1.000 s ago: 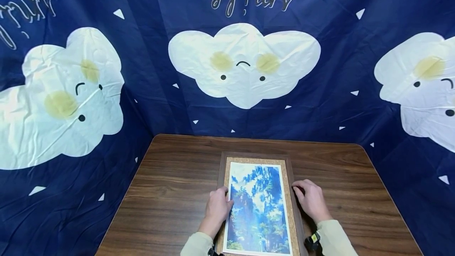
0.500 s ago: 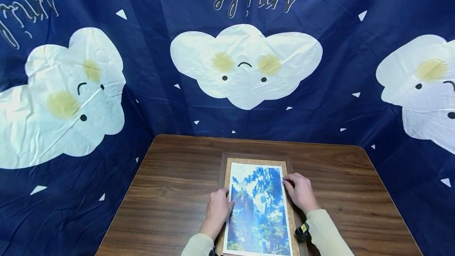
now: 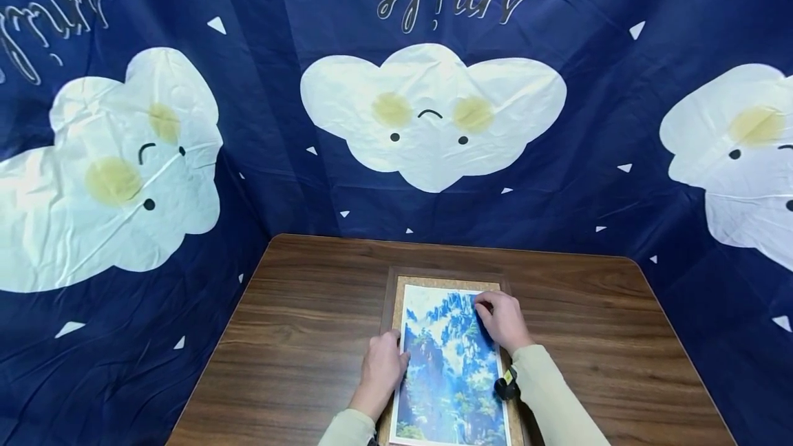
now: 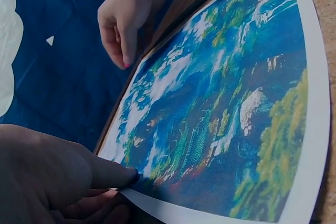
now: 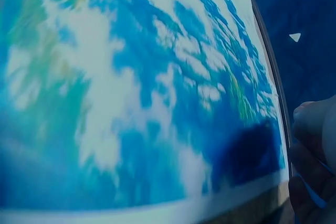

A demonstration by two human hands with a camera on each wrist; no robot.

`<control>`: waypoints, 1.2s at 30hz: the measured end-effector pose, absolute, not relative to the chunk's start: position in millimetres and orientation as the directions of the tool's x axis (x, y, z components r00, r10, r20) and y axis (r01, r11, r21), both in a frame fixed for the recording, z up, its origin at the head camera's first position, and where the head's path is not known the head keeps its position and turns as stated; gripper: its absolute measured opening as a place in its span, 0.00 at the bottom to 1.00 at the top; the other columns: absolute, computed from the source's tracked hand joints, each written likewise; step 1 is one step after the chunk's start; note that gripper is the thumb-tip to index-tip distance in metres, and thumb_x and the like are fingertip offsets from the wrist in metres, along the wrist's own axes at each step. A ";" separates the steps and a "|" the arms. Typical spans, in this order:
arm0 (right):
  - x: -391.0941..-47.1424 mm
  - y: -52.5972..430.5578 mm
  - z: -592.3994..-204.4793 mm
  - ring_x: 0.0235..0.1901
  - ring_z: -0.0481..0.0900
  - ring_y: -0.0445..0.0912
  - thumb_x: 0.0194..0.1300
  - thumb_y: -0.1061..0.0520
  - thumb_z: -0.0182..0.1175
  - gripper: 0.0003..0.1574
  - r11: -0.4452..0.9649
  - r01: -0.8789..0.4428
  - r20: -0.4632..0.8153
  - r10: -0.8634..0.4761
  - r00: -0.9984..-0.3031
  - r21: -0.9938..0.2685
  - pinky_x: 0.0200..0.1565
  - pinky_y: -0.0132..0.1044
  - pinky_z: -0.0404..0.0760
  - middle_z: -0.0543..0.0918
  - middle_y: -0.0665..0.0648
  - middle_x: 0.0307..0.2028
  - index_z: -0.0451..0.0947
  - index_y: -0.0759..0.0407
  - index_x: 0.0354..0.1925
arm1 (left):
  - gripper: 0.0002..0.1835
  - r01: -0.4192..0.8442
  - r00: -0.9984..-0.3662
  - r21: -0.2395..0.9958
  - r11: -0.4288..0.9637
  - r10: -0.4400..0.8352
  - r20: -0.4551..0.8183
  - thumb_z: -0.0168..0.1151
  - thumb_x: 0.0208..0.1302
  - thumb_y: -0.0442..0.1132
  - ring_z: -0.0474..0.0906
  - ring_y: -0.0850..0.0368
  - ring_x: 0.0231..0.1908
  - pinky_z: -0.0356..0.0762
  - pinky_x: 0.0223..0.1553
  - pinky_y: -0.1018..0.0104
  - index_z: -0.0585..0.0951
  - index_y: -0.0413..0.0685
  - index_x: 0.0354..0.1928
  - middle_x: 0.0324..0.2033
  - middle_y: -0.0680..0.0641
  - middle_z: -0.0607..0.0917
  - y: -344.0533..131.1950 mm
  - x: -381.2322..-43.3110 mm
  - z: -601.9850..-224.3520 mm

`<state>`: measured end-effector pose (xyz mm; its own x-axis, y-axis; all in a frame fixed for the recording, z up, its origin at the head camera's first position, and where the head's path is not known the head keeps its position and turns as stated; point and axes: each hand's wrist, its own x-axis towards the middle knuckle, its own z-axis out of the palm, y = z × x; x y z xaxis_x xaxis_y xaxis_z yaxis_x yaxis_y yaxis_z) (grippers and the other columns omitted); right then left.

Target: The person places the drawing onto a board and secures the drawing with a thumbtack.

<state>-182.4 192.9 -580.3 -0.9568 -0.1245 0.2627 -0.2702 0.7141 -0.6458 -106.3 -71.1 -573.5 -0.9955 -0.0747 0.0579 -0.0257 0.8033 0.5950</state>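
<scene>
A tall printed landscape picture (image 3: 446, 363) with a white border lies on a brown-framed cork board (image 3: 399, 280). My left hand (image 3: 379, 365) grips the board's left side, its thumb on the print's border. In the left wrist view, the thumb of that hand (image 4: 58, 174) presses at the print's edge, a dark spot at its tip. My right hand (image 3: 503, 319) is over the upper right of the print, thumb and forefinger together. A small pink thing (image 4: 127, 65) shows at its fingertips; I cannot tell its kind. Curled right fingers (image 5: 310, 145) appear at the right wrist view's edge.
The board lies on a dark wood-grain table (image 3: 297, 336) with rounded far corners. Dark blue cloth (image 3: 260, 122) printed with clouds hangs behind and on both sides. A wrist camera (image 3: 506, 385) on my right arm overlaps the board's right side.
My right hand has moved left from beside the board's right rim to over the print's upper right. The left hand stays on the left side.
</scene>
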 end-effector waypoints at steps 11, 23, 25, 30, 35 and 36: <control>-192.9 174.0 -585.6 0.36 0.85 0.46 0.70 0.62 0.69 0.04 0.715 -0.244 0.226 -0.123 -0.966 -0.655 0.43 0.50 0.84 0.90 0.52 0.36 0.90 0.57 0.41 | 0.13 -0.009 -0.995 0.585 0.811 -0.067 0.078 0.80 0.55 0.32 0.87 0.38 0.32 0.82 0.27 0.47 0.85 0.40 0.39 0.32 0.37 0.88 -69.6 -105.3 -576.1; -201.8 168.8 -590.3 0.35 0.84 0.44 0.71 0.60 0.68 0.04 0.720 -0.205 0.180 -0.112 -0.977 -0.663 0.43 0.49 0.85 0.89 0.51 0.36 0.90 0.54 0.41 | 0.13 -0.026 -0.997 0.573 0.819 -0.067 0.050 0.80 0.56 0.33 0.86 0.40 0.32 0.82 0.28 0.48 0.85 0.40 0.41 0.32 0.38 0.88 -70.4 -105.0 -573.9; -203.6 167.7 -590.1 0.34 0.83 0.44 0.71 0.60 0.68 0.04 0.720 -0.195 0.170 -0.108 -0.980 -0.666 0.43 0.49 0.84 0.89 0.51 0.37 0.90 0.54 0.41 | 0.13 -0.024 -0.997 0.569 0.822 -0.064 0.051 0.80 0.56 0.33 0.86 0.40 0.32 0.82 0.28 0.48 0.85 0.40 0.41 0.32 0.38 0.88 -70.4 -104.6 -574.0; -206.9 165.5 -590.1 0.33 0.81 0.43 0.72 0.60 0.68 0.04 0.721 -0.159 0.135 -0.091 -0.987 -0.675 0.43 0.48 0.84 0.89 0.51 0.36 0.90 0.54 0.42 | 0.14 -0.017 -0.997 0.565 0.825 -0.059 0.057 0.80 0.56 0.33 0.86 0.40 0.32 0.82 0.28 0.48 0.85 0.40 0.41 0.32 0.38 0.88 -70.0 -104.0 -575.2; -209.8 163.3 -590.8 0.35 0.81 0.45 0.72 0.59 0.68 0.05 0.724 -0.132 0.108 -0.080 -0.991 -0.677 0.46 0.49 0.85 0.89 0.51 0.38 0.90 0.54 0.43 | 0.14 -0.010 -0.996 0.569 0.823 -0.058 0.066 0.81 0.55 0.33 0.86 0.40 0.31 0.81 0.27 0.48 0.85 0.40 0.41 0.32 0.38 0.88 -70.1 -104.1 -576.0; -210.5 163.1 -591.1 0.36 0.82 0.45 0.72 0.58 0.68 0.05 0.724 -0.131 0.107 -0.079 -0.991 -0.677 0.46 0.50 0.85 0.89 0.51 0.38 0.90 0.54 0.43 | 0.14 -0.006 -0.996 0.566 0.824 -0.056 0.071 0.81 0.55 0.33 0.86 0.40 0.31 0.81 0.27 0.48 0.85 0.40 0.40 0.31 0.38 0.88 -70.3 -104.2 -576.1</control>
